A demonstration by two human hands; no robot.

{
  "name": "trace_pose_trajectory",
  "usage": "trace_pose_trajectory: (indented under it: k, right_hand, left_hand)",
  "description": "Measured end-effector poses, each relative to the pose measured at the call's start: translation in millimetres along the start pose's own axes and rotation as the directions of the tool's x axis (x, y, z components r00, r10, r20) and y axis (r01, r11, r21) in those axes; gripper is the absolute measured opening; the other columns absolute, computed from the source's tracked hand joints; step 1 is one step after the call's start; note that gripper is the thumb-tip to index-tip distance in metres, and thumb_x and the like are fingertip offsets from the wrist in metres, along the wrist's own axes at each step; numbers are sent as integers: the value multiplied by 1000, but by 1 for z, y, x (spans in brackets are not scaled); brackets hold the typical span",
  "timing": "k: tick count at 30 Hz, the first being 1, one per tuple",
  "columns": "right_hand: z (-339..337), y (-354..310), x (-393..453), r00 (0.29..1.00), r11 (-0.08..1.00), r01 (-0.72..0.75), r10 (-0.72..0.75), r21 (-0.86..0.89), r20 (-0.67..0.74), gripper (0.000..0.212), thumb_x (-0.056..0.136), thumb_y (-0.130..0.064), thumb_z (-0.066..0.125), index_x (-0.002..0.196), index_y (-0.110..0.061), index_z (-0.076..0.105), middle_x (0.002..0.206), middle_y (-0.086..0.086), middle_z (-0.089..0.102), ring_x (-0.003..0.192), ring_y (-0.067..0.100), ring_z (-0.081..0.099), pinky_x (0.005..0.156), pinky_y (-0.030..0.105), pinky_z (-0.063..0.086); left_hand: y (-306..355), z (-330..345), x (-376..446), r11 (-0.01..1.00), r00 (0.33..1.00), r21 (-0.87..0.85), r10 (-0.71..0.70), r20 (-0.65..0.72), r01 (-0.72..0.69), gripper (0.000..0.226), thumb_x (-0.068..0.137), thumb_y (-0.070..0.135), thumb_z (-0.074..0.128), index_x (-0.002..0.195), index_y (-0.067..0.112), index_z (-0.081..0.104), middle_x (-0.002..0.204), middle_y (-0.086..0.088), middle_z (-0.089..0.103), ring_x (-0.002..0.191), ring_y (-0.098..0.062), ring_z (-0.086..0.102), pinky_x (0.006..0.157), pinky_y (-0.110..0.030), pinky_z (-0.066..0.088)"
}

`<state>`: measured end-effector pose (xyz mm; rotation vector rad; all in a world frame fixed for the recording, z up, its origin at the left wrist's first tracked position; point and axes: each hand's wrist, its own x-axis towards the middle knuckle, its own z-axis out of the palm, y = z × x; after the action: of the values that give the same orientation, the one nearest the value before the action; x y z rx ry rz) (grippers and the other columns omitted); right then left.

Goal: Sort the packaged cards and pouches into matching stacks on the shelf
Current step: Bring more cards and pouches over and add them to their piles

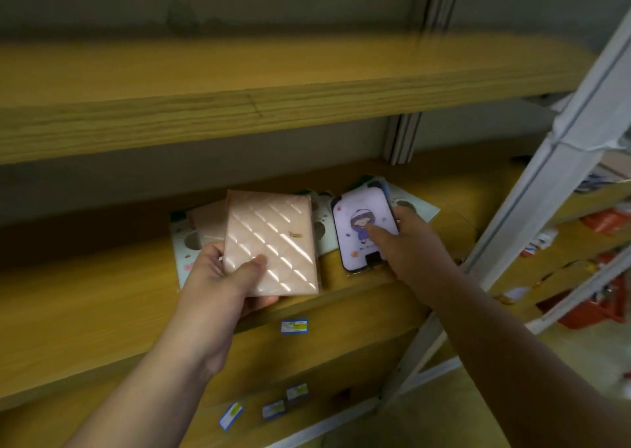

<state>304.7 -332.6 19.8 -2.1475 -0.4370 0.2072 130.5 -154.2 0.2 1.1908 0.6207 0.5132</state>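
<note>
left hand (227, 277) grips the pink quilted pouch (273, 241) above the wooden shelf (102, 297); right hand (406, 239) pinches the lavender cartoon card (363, 229) on the shelf — mid-sort, i judge. next i'd lay the pouch on the pink one (208, 224) behind — squarely.

1. Dim overall, warm yellow-green cast, low contrast.
2. Light from above and front; glare streaks across quilted pink pouch (273, 243), bright diagonal highlights on its ridges.
3. Deep shadow under upper shelf (239, 106), back of lower shelf (85, 294) nearly black at left.
4. Purple card (363, 229) evenly lit, print readable but soft.
5. Motion blur throughout, strongest on upper shelf edge and back wall; wood grain smeared.
6. Wide-angle distortion: shelf edges bowed, white post (560, 181) leaning hard at right.
7. Right-edge clutter out of focus, labels (294, 326) unreadable.
8. Right forearm darker than left, shaded.
</note>
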Motion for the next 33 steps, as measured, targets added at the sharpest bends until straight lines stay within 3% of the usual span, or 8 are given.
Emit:
trace_pose_trajectory:
  k: [2, 4, 7, 10, 16, 22, 26, 33]
  right_hand:
    - [-17, 7, -12, 997, 967, -77, 80, 245, -1, 25, 98, -34, 58, 121, -24, 58, 99, -3, 71, 74, 16, 71, 50, 26, 56]
    - [-37, 17, -24, 992, 895, -118, 126, 430, 10, 14, 99, -31, 58, 112, -28, 61, 89, -3, 73, 66, 14, 73, 45, 25, 55]
    - [-71, 32, -44, 992, 828, -122, 105, 547, 63, 13, 100, -24, 54, 111, -26, 62, 83, 1, 75, 60, 12, 72, 42, 25, 50]
    - [-112, 51, -64, 994, 824, -75, 15, 562, 111, 18, 100, -17, 51, 114, -18, 62, 91, 8, 74, 60, 15, 70, 43, 26, 49]
    - [-205, 100, -103, 983, 826, -7, -97, 564, 153, 19, 99, -19, 51, 113, -20, 64, 88, 7, 76, 58, 17, 66, 39, 26, 47]
    - [-296, 168, -109, 991, 841, -16, -58, 540, 120, 17, 94, -29, 56, 97, -33, 72, 79, 6, 77, 47, 10, 60, 37, 21, 44]
    - [-344, 200, -110, 998, 833, -64, 44, 549, 49, 29, 97, -31, 56, 80, -49, 72, 64, 5, 72, 45, 12, 58, 37, 24, 42]
    - [-411, 251, -112, 995, 745, -93, 90, 660, 39, 23, 93, -38, 54, 89, -32, 75, 81, 13, 74, 58, 20, 59, 45, 28, 44]
  left_hand:
    - [-1, 11, -7, 999, 1000, 27, 20, 18, -20, 24, 92, 9, 66, 114, 18, 60, 101, -6, 79, 82, -18, 77, 52, -25, 56]
    - [-3, 23, -16, 998, 999, 46, 37, 33, -38, 29, 93, 9, 65, 120, 17, 60, 104, -6, 79, 86, -19, 77, 53, -25, 56]
    - [-8, 48, -34, 997, 998, 56, 55, 34, -56, 31, 92, 8, 65, 122, 14, 60, 102, -8, 79, 83, -20, 77, 53, -25, 56]
    - [-14, 81, -55, 997, 997, 49, 59, 58, -62, 32, 91, 5, 65, 122, 11, 59, 99, -10, 79, 76, -19, 77, 51, -25, 56]
    - [-37, 160, -114, 996, 990, 53, 65, 123, -72, 48, 78, 18, 76, 124, 18, 61, 107, -9, 78, 85, -23, 77, 56, -26, 57]
    - [-78, 263, -160, 995, 986, 66, 67, 152, -78, 38, 83, 16, 72, 119, 23, 63, 106, -7, 78, 88, -22, 77, 56, -25, 57]
    - [-100, 327, -184, 998, 986, 66, 8, 168, -19, 54, 69, 28, 77, 120, 27, 62, 107, -3, 78, 92, -22, 76, 60, -27, 59]
    - [-124, 411, -181, 997, 974, 75, -43, 221, 27, 54, 69, 31, 80, 119, 32, 61, 107, 2, 78, 91, -19, 76, 63, -30, 60]
